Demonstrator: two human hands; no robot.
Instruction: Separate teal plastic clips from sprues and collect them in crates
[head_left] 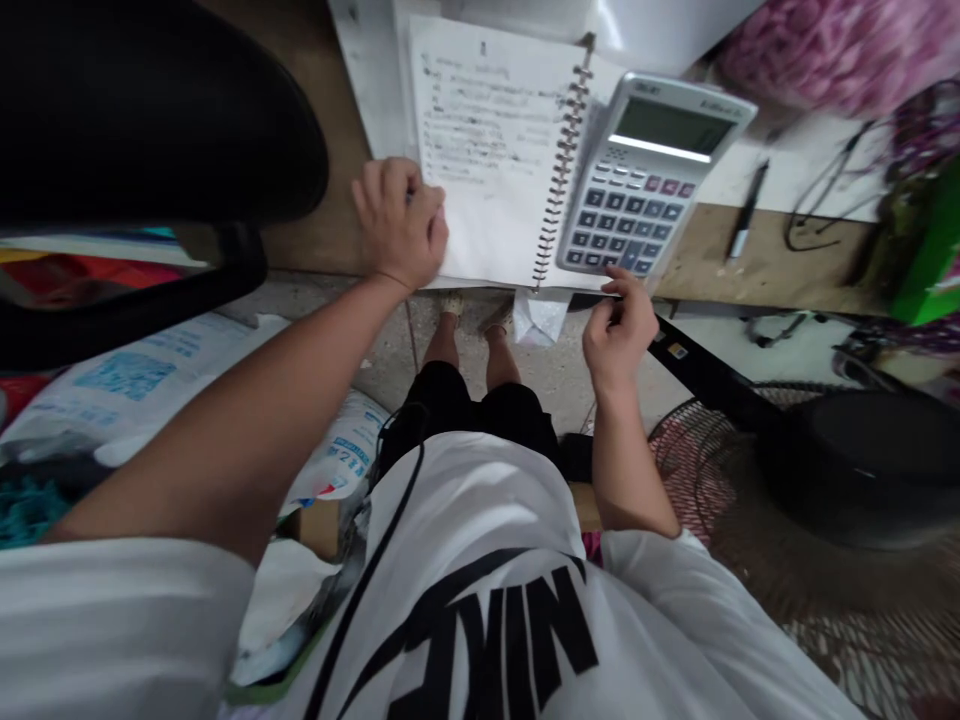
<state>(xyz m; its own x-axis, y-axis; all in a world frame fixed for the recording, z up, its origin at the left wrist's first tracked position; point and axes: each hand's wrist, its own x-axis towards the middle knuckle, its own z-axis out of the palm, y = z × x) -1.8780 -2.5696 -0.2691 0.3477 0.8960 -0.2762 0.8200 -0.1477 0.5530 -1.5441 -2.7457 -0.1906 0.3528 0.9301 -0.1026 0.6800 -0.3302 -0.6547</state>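
Observation:
A spiral notebook (487, 225) with handwritten lines lies open on the table. My left hand (403, 225) rests at its left edge with the fingers curled in. A small dark spot shows between those fingers, and I cannot make out what they hold, if anything. A silver calculator (637, 180) with dark keys lies tilted over the notebook's right page, beyond the wire spiral. At its bottom edge is my right hand (621, 330). One finger reaches toward the lowest keys, the others are loosely bent, and nothing shows in the hand.
A pen (748, 212) lies right of the calculator, near a thin black cord (814, 205). Pink bundled material (847, 55) sits at the back right. A black chair (165, 120) is at the left, a fan (862, 470) at the right, and plastic bags (120, 380) lie lower left.

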